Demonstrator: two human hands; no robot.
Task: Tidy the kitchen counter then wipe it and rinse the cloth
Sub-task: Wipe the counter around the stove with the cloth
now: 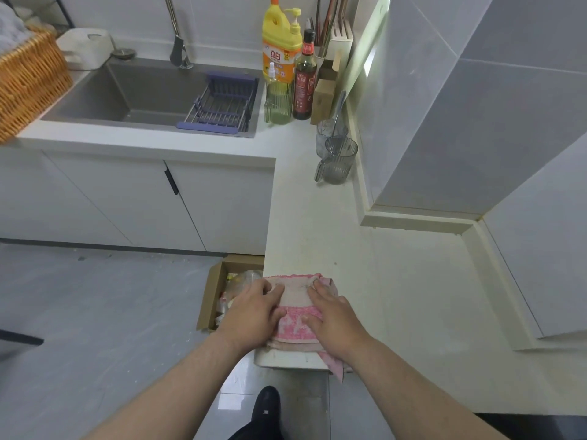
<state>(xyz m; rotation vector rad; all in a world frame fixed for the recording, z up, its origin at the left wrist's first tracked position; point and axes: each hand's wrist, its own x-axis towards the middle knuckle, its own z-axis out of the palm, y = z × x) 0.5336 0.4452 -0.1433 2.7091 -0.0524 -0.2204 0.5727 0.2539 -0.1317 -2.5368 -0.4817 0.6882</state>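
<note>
A folded pink and beige cloth (297, 308) lies flat at the near end of the white counter (317, 223), by its left edge. My left hand (254, 312) presses down on the cloth's left side, fingers spread. On the cloth's right side rests my right hand (333, 315), also flat with fingers apart. One cloth corner hangs over the counter's front edge. The grey sink (127, 93) with its tap (179, 49) sits at the far left.
A purple drain rack (222, 103) lies in the sink. Yellow detergent (279, 42), a dark sauce bottle (305, 77), a green jug (279, 100) and two grey cups (338, 157) stand along the wall. A wicker basket (28, 81) is far left. A cardboard box (222, 293) sits on the floor.
</note>
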